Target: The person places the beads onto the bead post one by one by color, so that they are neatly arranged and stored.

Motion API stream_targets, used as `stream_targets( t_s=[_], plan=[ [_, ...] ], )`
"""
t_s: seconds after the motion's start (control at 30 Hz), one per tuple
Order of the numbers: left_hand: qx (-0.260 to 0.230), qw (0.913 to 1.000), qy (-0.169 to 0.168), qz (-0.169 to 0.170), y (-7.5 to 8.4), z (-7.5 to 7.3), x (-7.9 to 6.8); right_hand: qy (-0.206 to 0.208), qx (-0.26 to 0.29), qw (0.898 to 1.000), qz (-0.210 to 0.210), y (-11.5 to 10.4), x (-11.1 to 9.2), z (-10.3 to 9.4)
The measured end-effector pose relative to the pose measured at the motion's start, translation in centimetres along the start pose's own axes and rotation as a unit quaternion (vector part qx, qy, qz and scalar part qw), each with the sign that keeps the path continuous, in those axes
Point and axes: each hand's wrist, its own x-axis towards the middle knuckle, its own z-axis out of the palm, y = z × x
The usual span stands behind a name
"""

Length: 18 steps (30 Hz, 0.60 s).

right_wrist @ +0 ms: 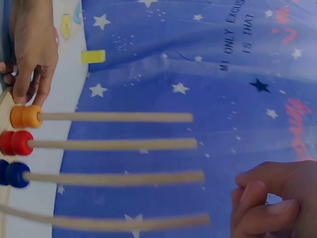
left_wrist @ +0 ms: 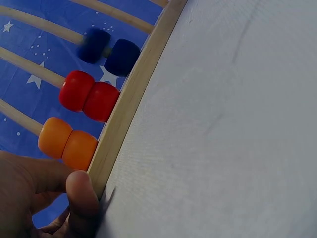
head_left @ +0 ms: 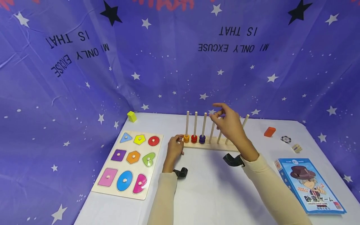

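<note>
On the tabletop (head_left: 202, 184), the left hand (head_left: 175, 148) grips a peg board (head_left: 202, 146); above it, the right hand (head_left: 230, 123) hovers, thumb and forefinger apart.

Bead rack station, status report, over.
Left hand grips end of bead rack. Right hand raised near pegs, apparently empty. Two orange beads, two red beads, two blue beads threaded. Nothing visibly blocking.

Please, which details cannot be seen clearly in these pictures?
Head view: some pegs are partly hidden behind the right hand.
Head view: print on the round chip is too small to read.
Left wrist view: the outer blue bead is blurred; the left hand is cut off by the left edge.
</note>
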Motion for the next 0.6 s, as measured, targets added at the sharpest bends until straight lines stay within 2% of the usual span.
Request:
stream_targets(
  t_s=[0.13, 0.2, 0.3, 0.47, 0.6],
  plan=[
    [0.002, 1.0000, 0.000, 0.001, -0.1, -0.1, 0.0, 0.055, 0.013, 0.998, 0.000, 2.2, -2.2, -2.3],
    [0.001, 1.0000, 0.000, 0.004, 0.0, 0.0, 0.0, 0.083, 0.010, 0.996, 0.027, 4.2, -3.5, -3.5],
    [0.001, 1.0000, 0.000, 0.003, 0.0, 0.0, 0.2, 0.112, 0.005, 0.989, 0.097, 8.2, -5.5, -4.7],
    [0.004, 1.0000, 0.000, -0.008, -0.2, 0.0, 0.4, 0.090, -0.019, 0.973, 0.213, 16.1, -9.1, -4.4],
    [0.001, 0.9999, -0.005, -0.013, -0.4, 0.4, 0.4, 0.049, -0.011, 0.965, 0.258, 21.1, -11.5, -3.4]
  ],
)
